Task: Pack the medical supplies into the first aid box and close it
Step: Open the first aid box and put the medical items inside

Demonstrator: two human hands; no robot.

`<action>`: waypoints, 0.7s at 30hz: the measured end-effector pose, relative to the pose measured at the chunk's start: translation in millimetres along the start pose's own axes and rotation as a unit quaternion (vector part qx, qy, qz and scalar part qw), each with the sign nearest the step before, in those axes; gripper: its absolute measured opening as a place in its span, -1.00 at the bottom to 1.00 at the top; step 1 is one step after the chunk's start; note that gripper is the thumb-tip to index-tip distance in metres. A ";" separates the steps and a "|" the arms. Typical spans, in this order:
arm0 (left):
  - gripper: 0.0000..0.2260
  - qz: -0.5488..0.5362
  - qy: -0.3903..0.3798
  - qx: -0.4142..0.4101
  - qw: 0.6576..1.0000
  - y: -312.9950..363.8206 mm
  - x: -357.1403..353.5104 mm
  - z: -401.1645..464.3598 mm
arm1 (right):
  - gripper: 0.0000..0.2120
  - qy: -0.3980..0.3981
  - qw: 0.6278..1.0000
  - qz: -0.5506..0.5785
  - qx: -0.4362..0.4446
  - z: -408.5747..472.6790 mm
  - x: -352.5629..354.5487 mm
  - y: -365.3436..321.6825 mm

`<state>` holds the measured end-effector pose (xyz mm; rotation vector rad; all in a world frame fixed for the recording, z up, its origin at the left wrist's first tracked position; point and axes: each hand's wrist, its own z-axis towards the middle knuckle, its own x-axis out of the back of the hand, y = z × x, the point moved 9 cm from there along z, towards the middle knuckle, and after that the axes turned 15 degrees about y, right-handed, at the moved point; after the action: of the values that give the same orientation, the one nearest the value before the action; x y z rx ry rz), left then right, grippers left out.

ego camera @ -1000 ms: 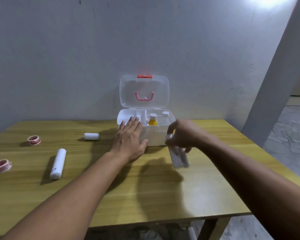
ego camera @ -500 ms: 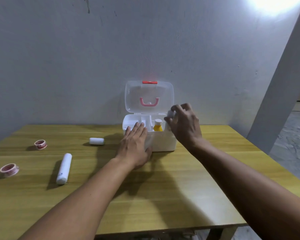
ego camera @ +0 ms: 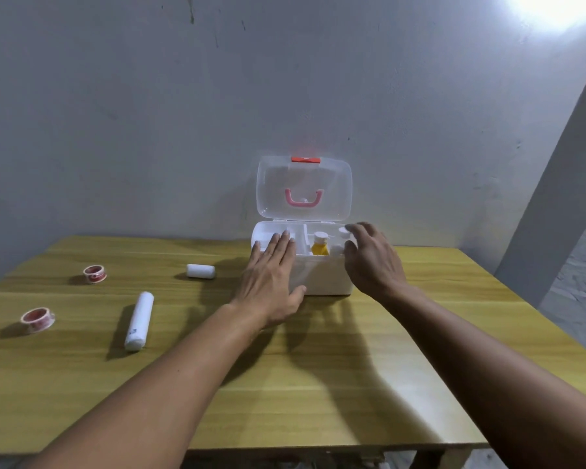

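Note:
The white first aid box (ego camera: 322, 279) stands at the back of the table, its clear lid (ego camera: 304, 189) upright with a pink handle and a red latch. Inside are a yellow bottle (ego camera: 320, 245) and white bottles (ego camera: 343, 233) at the right end. My left hand (ego camera: 271, 279) lies flat against the box's front left, fingers over the rim. Over the box's right end, my right hand (ego camera: 372, 258) has its fingers spread and holds nothing. On the table to the left lie a long white bandage roll (ego camera: 139, 320), a short white roll (ego camera: 200, 271) and two red-printed tape rolls (ego camera: 94, 274) (ego camera: 37, 319).
The yellow wooden table (ego camera: 318, 384) ends at a front edge near me and a right edge beside a grey concrete floor. A grey wall stands right behind the box. A slanted grey pillar (ego camera: 562, 184) rises at the right.
My right hand carried a white container from in front of the box up into its right end and let go; it now hovers open. My left hand stayed on the box.

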<state>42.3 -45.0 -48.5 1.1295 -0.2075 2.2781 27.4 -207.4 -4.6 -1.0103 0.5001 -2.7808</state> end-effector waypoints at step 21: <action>-0.80 0.109 0.000 0.429 0.897 -183.6 67.6 -104.4 | -0.17 -0.084 0.995 -0.039 -0.027 -26.5 -44.3 -0.1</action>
<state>42.9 174.1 -83.0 1.5713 0.7938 2.6349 44.2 -189.7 -50.1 -1.2893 0.5259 -2.7291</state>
